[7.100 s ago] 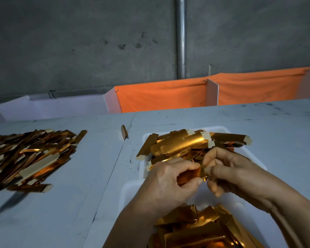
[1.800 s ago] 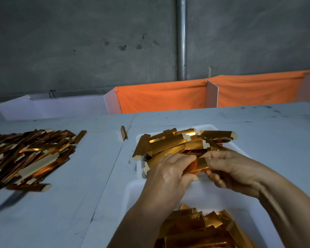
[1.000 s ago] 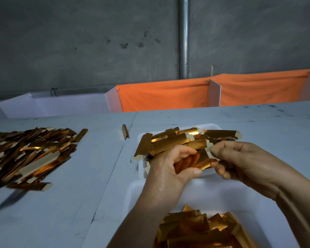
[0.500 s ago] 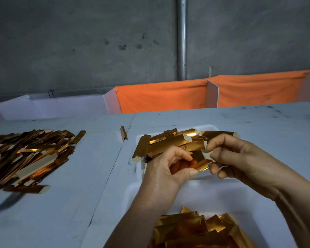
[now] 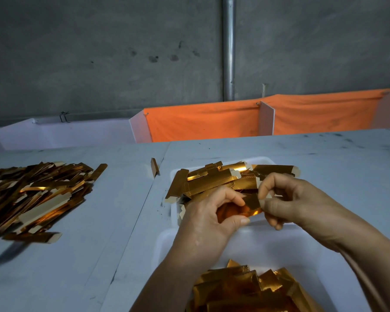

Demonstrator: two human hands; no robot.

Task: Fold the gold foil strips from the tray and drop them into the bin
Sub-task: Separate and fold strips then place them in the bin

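A: What lies nearest the camera?

B: The white bin, a smooth plastic container at the near edge of the table. A heap of folded gold pieces fills its near part; the far part of its floor shows bare white.

A: State of each grip?

B: Both are grasping one gold foil strip, held above the far wall of the bin. The left hand pinches the strip's left end between thumb and curled fingers. The right hand pinches the right end, its forefinger bent down onto the upper flap. The strip is creased, glossy and reflective.

A: What stands behind the hands?

B: The white tray, touching the bin's far side. It carries a loose stack of flat strips, several overhanging its left rim. The hands cover the tray's near part.

A: Open room?

B: The table surface is bare to the right of the tray and between the tray and the left pile. A seam runs diagonally past the tray's left side; one single strip lies on it.

A: Farther out?

B: A large pile of long strips spreads at the left, cut by the frame edge. Beyond the table's far edge stand white panels and orange cloth, then a grey concrete wall with a vertical metal pipe.
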